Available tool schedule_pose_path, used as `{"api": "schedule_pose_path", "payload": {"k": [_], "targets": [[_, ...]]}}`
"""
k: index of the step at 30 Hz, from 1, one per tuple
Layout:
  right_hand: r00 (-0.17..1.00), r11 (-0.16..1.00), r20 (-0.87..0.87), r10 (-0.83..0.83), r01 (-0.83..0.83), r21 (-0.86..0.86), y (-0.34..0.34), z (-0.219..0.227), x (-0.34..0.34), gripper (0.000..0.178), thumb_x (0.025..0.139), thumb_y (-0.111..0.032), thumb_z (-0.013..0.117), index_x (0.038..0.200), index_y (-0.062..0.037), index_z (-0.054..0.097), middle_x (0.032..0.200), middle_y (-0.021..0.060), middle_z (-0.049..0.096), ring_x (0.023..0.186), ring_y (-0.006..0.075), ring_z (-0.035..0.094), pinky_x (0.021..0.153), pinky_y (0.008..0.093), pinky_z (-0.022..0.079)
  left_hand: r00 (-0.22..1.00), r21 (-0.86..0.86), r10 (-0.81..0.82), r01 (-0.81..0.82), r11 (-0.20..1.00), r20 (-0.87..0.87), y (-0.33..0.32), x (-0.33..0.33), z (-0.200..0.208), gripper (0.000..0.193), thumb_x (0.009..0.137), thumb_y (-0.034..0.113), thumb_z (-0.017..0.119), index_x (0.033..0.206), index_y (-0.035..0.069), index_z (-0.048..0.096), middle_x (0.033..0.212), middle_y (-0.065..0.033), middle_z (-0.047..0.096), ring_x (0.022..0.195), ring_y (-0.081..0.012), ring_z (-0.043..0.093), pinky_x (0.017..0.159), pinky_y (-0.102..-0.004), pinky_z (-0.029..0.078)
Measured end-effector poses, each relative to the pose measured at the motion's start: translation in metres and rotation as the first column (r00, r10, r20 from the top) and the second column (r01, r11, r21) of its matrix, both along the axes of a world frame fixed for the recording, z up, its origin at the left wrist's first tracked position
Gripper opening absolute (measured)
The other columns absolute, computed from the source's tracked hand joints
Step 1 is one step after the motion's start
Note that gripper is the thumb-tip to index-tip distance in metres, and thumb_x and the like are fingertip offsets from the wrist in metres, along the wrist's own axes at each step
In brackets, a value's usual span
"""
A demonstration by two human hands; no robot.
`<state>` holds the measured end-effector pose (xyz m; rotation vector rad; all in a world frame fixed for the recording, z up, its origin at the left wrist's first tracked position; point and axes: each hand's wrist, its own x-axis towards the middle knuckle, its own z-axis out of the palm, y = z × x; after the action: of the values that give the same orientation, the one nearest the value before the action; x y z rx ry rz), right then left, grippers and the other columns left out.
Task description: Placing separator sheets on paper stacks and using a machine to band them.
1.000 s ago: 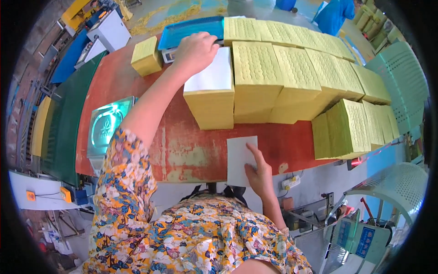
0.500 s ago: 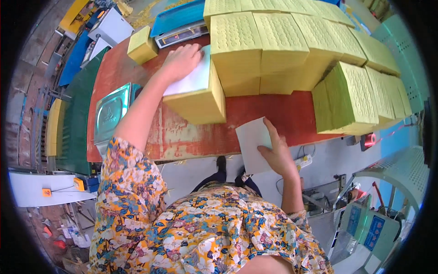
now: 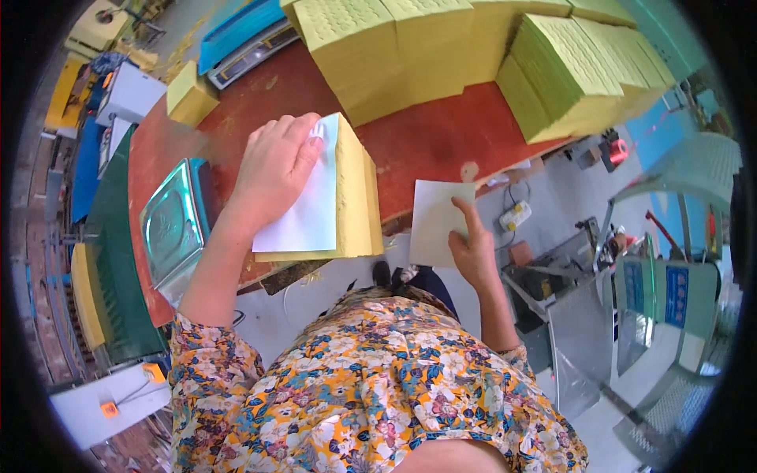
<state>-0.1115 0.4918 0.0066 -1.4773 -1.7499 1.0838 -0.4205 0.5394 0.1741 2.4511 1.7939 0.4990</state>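
Yellow stack (image 3: 359, 205) | left hand (image 3: 272, 173) clasping | right hand (image 3: 475, 248) pinching sheet (image 3: 434, 225) | red table (image 3: 426, 130) | pale floor (image 3: 556, 197)

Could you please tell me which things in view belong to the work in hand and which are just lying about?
In use, it appears:
yellow stack with a white top sheet, under the left hand
loose white sheet, held by the right hand
probably the other yellow stacks, untouched

Apparently lying about:
blue tray
shiny metal-topped box
white power strip
pink roll
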Motion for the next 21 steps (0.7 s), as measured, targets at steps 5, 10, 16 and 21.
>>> {"api": "schedule_pose_path", "payload": {"k": [5, 10, 16, 21], "targets": [[0.956, 0.967, 0.292, -0.011, 0.085, -0.241, -0.050, -0.010, -0.007, 0.075, 0.078, 0.000, 0.053, 0.148, -0.0117, 0.027, 0.097, 0.0300, 0.064, 0.089, 0.0462, 0.063, 0.079, 0.0480, 0.050, 0.993, 0.025, -0.121, 0.121, 0.992, -0.013, -0.003, 0.008, 0.002, 0.030, 0.097, 0.020, 0.046, 0.120, 0.002, 0.053, 0.096, -0.0124, 0.055, 0.096, -0.0299, 0.053, 0.089, -0.0399, 0.038], [0.955, 0.977, 0.294, -0.022, 0.084, -0.197, -0.058, 0.027, -0.021, 0.079, 0.078, 0.000, 0.054, 0.149, -0.0146, 0.024, 0.088, 0.0303, 0.064, 0.083, 0.0482, 0.061, 0.075, 0.0510, 0.049, 0.978, 0.037, -0.207, 0.208, 0.977, -0.025, -0.003, 0.005, -0.005, 0.031, 0.098, 0.021, 0.044, 0.121, 0.002, 0.053, 0.097, -0.0120, 0.055, 0.097, -0.0294, 0.053, 0.089, -0.0393, 0.038], [0.971, 0.981, 0.225, -0.082, 0.119, -0.155, -0.042, -0.021, -0.029, 0.077, 0.077, -0.003, 0.059, 0.147, -0.0148, 0.030, 0.095, 0.0288, 0.065, 0.090, 0.0459, 0.063, 0.078, 0.0481, 0.051, 0.976, -0.007, -0.219, 0.219, 0.976, 0.001, -0.003, 0.000, -0.004, 0.032, 0.099, 0.022, 0.042, 0.122, 0.002, 0.052, 0.101, -0.0128, 0.057, 0.100, -0.0293, 0.053, 0.090, -0.0385, 0.038], [0.973, 0.973, -0.005, -0.230, 0.230, -0.028, -0.028, -0.077, -0.100, 0.058, 0.078, -0.011, 0.065, 0.132, 0.0004, 0.046, 0.105, 0.0302, 0.063, 0.099, 0.0476, 0.059, 0.087, 0.0496, 0.048, 0.968, 0.062, -0.240, 0.235, 0.970, 0.076, 0.003, -0.006, -0.016, 0.032, 0.098, 0.026, 0.044, 0.118, 0.003, 0.055, 0.096, -0.0122, 0.058, 0.094, -0.0300, 0.054, 0.088, -0.0419, 0.039]]}}
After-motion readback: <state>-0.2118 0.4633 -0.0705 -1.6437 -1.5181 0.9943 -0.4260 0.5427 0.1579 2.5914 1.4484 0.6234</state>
